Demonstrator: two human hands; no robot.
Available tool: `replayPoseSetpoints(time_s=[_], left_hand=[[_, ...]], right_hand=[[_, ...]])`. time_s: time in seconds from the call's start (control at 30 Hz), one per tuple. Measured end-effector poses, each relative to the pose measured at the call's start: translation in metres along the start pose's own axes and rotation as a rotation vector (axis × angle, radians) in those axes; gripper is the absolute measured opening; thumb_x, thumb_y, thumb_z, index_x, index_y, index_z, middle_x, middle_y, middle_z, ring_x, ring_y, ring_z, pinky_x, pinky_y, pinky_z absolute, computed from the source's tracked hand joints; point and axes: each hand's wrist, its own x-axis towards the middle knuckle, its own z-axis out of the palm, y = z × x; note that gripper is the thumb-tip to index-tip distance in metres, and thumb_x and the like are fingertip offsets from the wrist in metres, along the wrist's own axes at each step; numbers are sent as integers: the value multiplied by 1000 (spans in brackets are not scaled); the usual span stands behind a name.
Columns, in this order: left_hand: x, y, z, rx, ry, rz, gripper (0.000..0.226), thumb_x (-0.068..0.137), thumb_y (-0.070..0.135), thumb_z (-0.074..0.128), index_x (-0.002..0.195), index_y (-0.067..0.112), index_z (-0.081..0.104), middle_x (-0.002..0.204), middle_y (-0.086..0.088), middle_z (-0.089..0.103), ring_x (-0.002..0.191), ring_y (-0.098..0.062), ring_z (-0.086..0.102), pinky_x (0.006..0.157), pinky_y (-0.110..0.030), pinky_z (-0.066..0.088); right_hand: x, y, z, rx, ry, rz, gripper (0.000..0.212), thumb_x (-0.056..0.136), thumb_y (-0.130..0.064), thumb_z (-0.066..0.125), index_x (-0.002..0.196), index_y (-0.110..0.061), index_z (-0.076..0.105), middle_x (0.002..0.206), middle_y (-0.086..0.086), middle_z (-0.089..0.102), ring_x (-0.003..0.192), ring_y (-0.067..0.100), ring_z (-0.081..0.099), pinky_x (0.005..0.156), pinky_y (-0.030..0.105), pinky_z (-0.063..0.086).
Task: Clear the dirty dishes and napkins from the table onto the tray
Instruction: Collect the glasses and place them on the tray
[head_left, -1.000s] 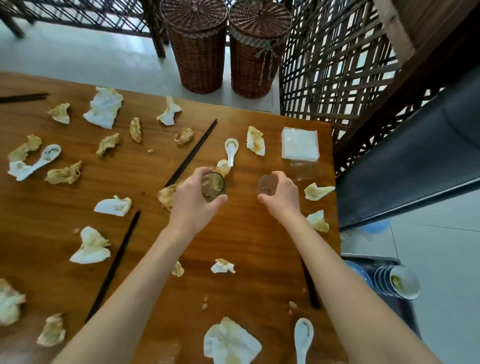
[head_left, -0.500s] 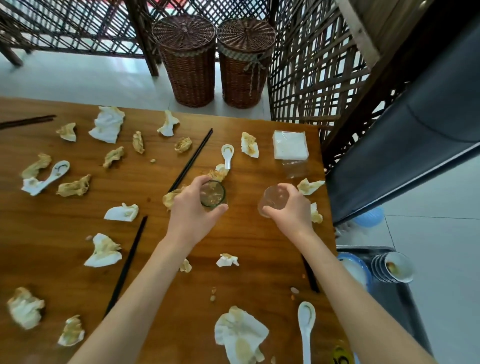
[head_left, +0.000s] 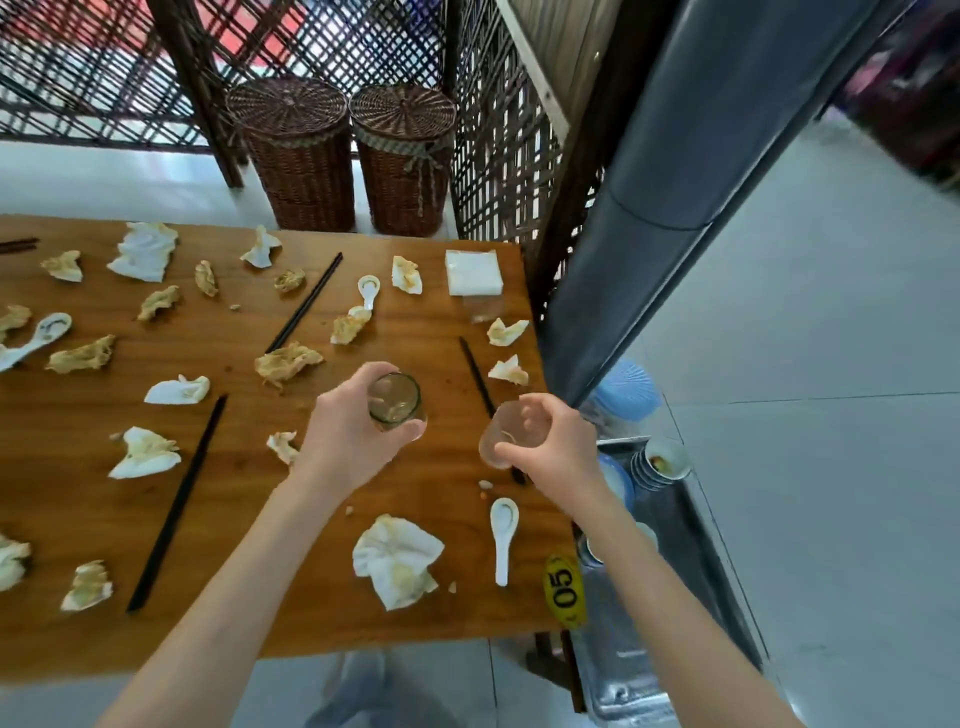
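Two glasses were in your hands at this moment. Your left hand (head_left: 358, 436) gripped a clear glass (head_left: 395, 399) with fingers and thumb curled round its wall, above the middle of the table (head_left: 249, 613). Your right hand (head_left: 550, 447) held a second, paler glass (head_left: 503, 434) the same way, fingers wrapped round it, near the table's right edge. Both glasses looked lifted clear of the wood, though I could not tell this for certain.

Done, as far as could be seen: the metal tray (head_left: 691, 561) sat low on the right, just beside the table, and carried a stack of small bowls (head_left: 662, 462) and a blue plate (head_left: 618, 483) at its far end. Its near part looked mostly bare.

Left, by my judgement, was most of the job:
- many crumpled napkins, stained, spread over the whole table, including a large one (head_left: 397, 561) near you and another (head_left: 143, 452) to the left;
- white spoons: one (head_left: 503, 535) near the right edge, one (head_left: 368, 291) far, one (head_left: 39, 338) at the left edge;
- several black chopsticks, for example a long one (head_left: 176, 504) left of your left arm and one (head_left: 306, 301) farther off;
- a folded white napkin stack (head_left: 474, 273) at the far right corner, seemingly clean;
- small crumbs by the near spoon.

Progress estimate: early. You would need to set both glasses upright on the tray next.
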Motion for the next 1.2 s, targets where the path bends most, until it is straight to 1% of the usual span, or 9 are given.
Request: replayPoseSetpoints(time_s=[0.17,0.37,0.5,0.57,0.7,0.83,0.97,1.1,1.2], left_hand=[[-68,40,41,-60,51,-45,57,64,33,83,112,35,52,97,12,61,91,-10,56,63,-6,33],[-144,86,105,-90,90,-58,55,64,34,83,111,34,54,94,12,62,89,-10,57,66,-7,36],[-175,109,137,-111,53,-33,55,65,33,82,111,33,53,93,13,62,86,-7,58,67,-6,37],[-185,119,148,-96,20,4,54,66,33,83,111,32,53,94,12,63,86,-8,59,70,-13,44],[-191,133,161,-67,-49,67,56,68,32,82,116,28,53,104,1,62,95,-16,59,83,-32,52],[-189,149,175,-71,-79,104,56,69,32,81,117,26,53,102,4,62,97,-16,56,84,-30,50],[-181,164,196,-33,-82,138,57,68,29,82,117,21,56,100,4,60,89,-9,51,70,-5,34],[-161,177,231,-32,-81,98,61,66,30,83,120,24,55,103,2,56,92,-10,51,74,-15,37],[-140,188,269,-36,-77,72,61,65,30,84,119,24,56,104,1,58,92,-10,53,77,-20,42]], right_hand=[[-51,48,-57,-6,-31,-46,66,61,-35,81,120,-25,55,97,-20,55,83,-4,53,68,6,41],[-105,109,-121,-4,-78,-43,67,54,-32,80,118,-23,59,100,-9,63,96,8,58,85,25,50],[-135,139,-151,5,-58,-4,64,57,-26,80,117,-21,60,97,-9,62,91,5,57,69,0,40],[-148,150,-162,0,-41,22,66,58,-26,81,120,-19,59,97,-10,60,89,4,56,61,-4,37],[-166,168,-176,-16,5,78,67,61,-28,82,122,-18,58,106,-5,64,90,4,56,61,-1,38],[-173,188,-188,-14,46,117,65,60,-28,82,121,-19,58,105,-5,64,90,5,55,65,2,37],[-165,211,-199,-9,43,167,68,60,-28,82,122,-19,57,108,-4,64,94,7,57,70,8,42],[-139,238,-215,-8,57,196,66,60,-24,82,121,-18,58,105,-4,64,93,6,56,68,4,37],[-109,263,-228,-26,28,200,63,61,-22,82,120,-18,58,105,-3,65,90,6,55,74,12,41]])
